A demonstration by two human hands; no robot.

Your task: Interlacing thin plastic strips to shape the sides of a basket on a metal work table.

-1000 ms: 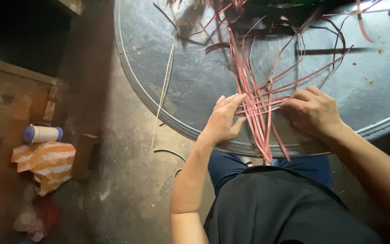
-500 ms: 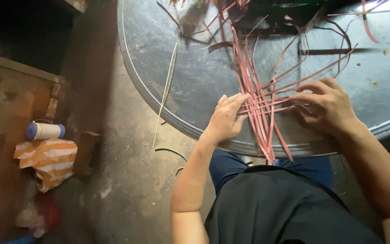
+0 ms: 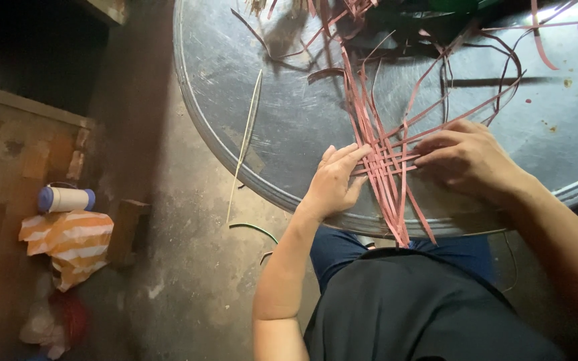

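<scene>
The strips (image 3: 382, 160) are pinkish red, the round table (image 3: 289, 120) dull grey metal, the cloth (image 3: 68, 244) orange-and-white striped, the shirt (image 3: 423, 307) black, the trousers (image 3: 332, 251) dark blue.

Left hand (image 3: 338, 177) lies palm down, fingers straight and together, pointing up and right. Right hand (image 3: 466, 159) lies palm down opposite it, fingers spread and pointing left. Both forearms are bare and converge from below.
</scene>
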